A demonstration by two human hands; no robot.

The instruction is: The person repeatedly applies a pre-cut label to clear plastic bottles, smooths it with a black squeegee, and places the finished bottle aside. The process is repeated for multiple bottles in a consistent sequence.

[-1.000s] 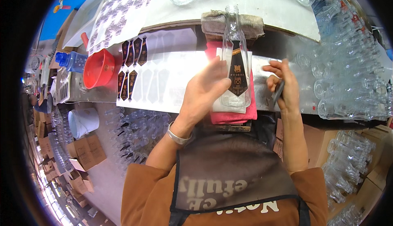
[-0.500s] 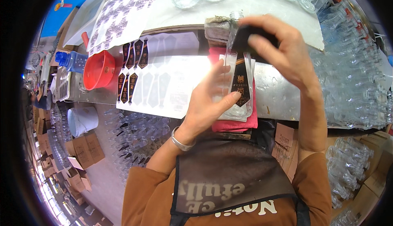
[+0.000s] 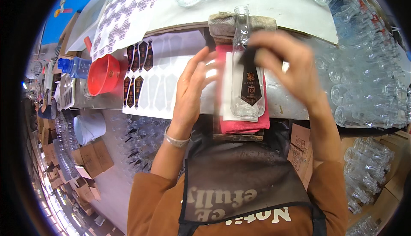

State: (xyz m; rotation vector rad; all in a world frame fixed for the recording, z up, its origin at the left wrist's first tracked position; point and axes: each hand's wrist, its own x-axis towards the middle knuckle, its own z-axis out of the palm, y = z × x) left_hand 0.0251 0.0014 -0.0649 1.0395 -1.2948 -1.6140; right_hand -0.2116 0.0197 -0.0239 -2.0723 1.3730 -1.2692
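Observation:
A clear glass bottle (image 3: pixel 242 32) lies on its back, its base toward me and its neck on a folded grey cloth (image 3: pixel 220 27). A black tie-shaped label (image 3: pixel 251 84) runs along its upper face. Beneath the bottle are a white sheet (image 3: pixel 227 82) and a folded pink cloth (image 3: pixel 244 126) on a wooden support. My right hand (image 3: pixel 289 60), blurred, grips a small black pad-like thing (image 3: pixel 248 57) at the upper end of the label; its exact kind is unclear. To the left of the bottle, my left hand (image 3: pixel 188 88) is raised with fingers apart, holding nothing.
A sheet of black tie-shaped labels (image 3: pixel 165 90) lies at the left, beside a red bowl (image 3: pixel 104 75) and a blue-capped bottle (image 3: pixel 79 67). Many clear bottles (image 3: pixel 359 77) crowd the right side. More glass stands along the far edge. A white bucket (image 3: pixel 89 128) sits below left.
My left hand has come off the bottle and moved left. My right hand has shifted slightly down and left with the black thing, uncovering the bottle's neck.

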